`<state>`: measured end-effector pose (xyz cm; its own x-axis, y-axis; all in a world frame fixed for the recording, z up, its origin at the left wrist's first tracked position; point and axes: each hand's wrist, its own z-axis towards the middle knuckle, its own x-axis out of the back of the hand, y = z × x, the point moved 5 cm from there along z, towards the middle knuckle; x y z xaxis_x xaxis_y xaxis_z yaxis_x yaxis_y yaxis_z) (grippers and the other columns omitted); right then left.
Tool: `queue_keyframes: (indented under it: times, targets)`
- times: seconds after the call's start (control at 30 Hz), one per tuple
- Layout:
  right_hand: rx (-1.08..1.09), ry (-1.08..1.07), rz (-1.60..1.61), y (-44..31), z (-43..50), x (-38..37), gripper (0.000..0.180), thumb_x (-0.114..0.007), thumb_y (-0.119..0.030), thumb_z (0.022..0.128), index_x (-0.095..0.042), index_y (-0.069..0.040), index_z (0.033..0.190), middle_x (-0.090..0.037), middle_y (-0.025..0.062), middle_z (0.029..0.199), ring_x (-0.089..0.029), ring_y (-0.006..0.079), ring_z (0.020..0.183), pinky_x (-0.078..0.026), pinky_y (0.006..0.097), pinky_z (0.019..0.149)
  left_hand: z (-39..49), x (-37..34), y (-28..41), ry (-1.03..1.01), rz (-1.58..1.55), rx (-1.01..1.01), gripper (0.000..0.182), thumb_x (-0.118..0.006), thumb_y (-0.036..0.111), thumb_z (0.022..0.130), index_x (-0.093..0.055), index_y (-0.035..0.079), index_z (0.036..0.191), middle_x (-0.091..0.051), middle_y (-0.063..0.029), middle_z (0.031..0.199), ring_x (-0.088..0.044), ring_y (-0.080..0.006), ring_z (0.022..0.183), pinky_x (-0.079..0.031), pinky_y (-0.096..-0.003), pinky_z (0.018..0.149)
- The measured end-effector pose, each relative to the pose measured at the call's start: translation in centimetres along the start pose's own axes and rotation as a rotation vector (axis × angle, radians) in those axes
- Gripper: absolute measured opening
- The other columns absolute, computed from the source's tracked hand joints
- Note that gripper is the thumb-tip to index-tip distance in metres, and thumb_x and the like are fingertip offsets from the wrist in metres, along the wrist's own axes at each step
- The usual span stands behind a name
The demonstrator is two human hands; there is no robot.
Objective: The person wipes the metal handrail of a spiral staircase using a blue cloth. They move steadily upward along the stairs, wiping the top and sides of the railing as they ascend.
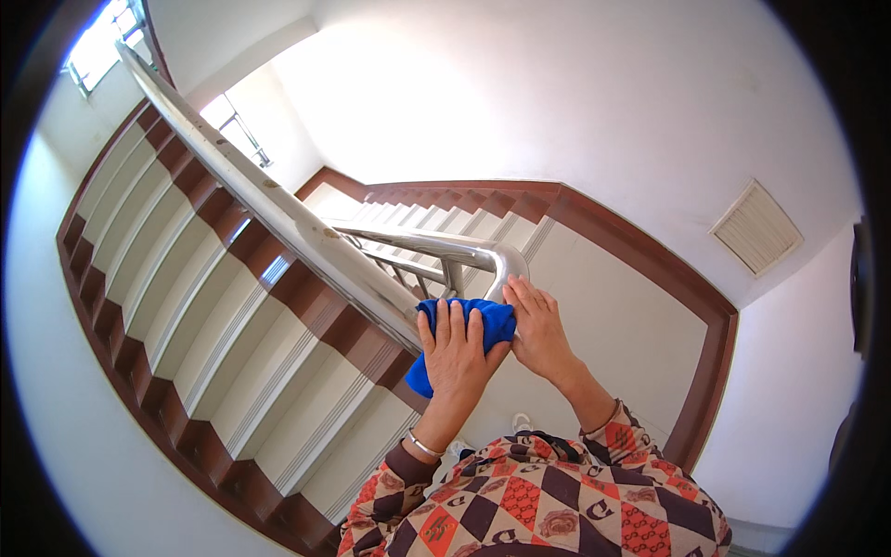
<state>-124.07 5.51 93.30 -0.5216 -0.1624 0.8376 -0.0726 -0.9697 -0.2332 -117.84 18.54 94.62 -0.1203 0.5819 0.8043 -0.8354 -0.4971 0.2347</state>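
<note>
A blue cloth (497, 322) lies bunched over the end of the metal handrail (376, 275), with a loose corner hanging on its left side. My left hand (454, 356) presses the cloth onto the rail, its fingers spread across the top. Just to the right, my right hand (541, 331) grips the rail beside its shiny curved bend (511, 261), fingertips at the outer side. The cloth and both hands hide the stretch of rail beneath them. Brownish worn spots mark the long rail towards the upper left.
A flight of pale steps (243, 348) with dark red borders runs along the left. Another flight (445, 212) lies beyond the railing. Pale landing floor (619, 299) extends to the right, edged by a dark red skirting (640, 226). A white vent grille (757, 228) sits on the wall.
</note>
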Motion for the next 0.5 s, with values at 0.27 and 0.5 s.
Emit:
queue_keyframes:
  times: [0.27,0.5]
  targets:
    - [0.091,-0.053,0.049,0.4,0.2,0.5,0.063,-0.063,0.000,0.078,-0.048,0.004,0.139,-0.042,0.0236,0.148,-0.038,0.0380,0.140,-0.030,0.0478,0.112,-3.2,0.1,0.0,0.069,0.024,-0.020,0.062,-0.080,0.036,0.075,-0.059,0.014,0.129,-0.053,-0.0129,0.138,-0.045,-0.0302,0.135,-0.016,-0.0587,0.117]
    - [0.145,-0.084,0.136,0.6,-0.2,0.6,0.065,-0.062,0.000,0.077,-0.047,0.003,0.140,-0.042,0.0226,0.148,-0.038,0.0375,0.141,-0.029,0.0485,0.113,-2.5,-2.0,1.8,0.133,0.148,0.082,0.070,-0.083,0.033,0.070,-0.057,0.015,0.133,-0.053,-0.0112,0.138,-0.046,-0.0293,0.133,-0.017,-0.0596,0.117]
